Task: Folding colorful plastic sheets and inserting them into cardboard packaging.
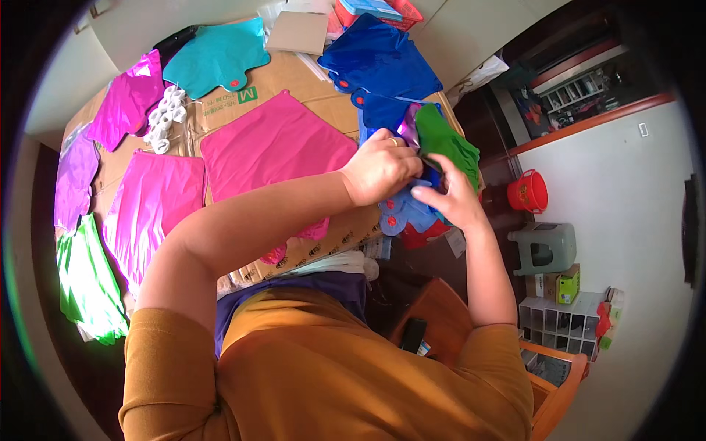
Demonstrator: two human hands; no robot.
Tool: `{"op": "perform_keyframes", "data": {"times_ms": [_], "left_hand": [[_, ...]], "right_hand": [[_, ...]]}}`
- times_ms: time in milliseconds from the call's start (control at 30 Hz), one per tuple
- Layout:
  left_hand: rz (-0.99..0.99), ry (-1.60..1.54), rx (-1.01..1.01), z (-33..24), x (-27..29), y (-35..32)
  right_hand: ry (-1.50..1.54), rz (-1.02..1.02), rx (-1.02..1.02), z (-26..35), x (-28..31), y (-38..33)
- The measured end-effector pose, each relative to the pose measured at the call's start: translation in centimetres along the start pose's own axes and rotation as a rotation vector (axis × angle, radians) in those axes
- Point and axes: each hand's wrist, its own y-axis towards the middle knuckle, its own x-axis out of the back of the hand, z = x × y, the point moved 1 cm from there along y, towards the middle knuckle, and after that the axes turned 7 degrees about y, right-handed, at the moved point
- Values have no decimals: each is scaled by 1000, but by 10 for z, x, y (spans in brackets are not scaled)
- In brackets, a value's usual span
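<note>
At the right edge of the cardboard-covered table my hands are close together over a crumpled blue and purple shiny foil piece (409,128). My left hand (382,169) is closed, its fingers pinching the foil. Facing it, my right hand (457,197) curls thumb and fingers around the dark blue part; its fingertips are partly hidden. Beneath and beside them lie a green foil piece (450,141) and a light blue one (408,209) with red dots. A large pink foil piece (276,147) is spread flat to the left, partly under my left forearm.
Cardboard (309,81) covers the table. Around it lie a teal foil piece (219,57), a dark blue stack (379,55), magenta, purple and green pieces, and a white cord bundle (166,117). To the right are a red bucket (528,191), a grey stool (546,248) and a wooden chair (562,393).
</note>
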Motion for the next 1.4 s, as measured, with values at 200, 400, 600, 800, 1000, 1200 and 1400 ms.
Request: {"op": "perform_keyframes", "data": {"times_ms": [200, 400, 600, 800, 1000, 1200, 1400], "left_hand": [[-118, 329, -502, -10, 19, 6], [391, 376, 47, 3, 9, -11], [620, 263, 269, 5, 25, -1], [610, 233, 282, -1, 19, 21], [707, 271, 402, 0, 34, 13], [96, 86, 358, -26, 57, -30], [3, -279, 374, -102, 150, -110]], "right_hand": [[-261, -315, 253, -3, -12, 2], [351, -593, -133, -21, 31, 1], [242, -973, -273, -79, 239, 20], [161, -1210, -275, -83, 448, -8], [-281, -375, -96, 107, 234, 77], [-423, -16, 269, 225, 92, 128], [-307, -146, 896, 300, 5, 126]]}}
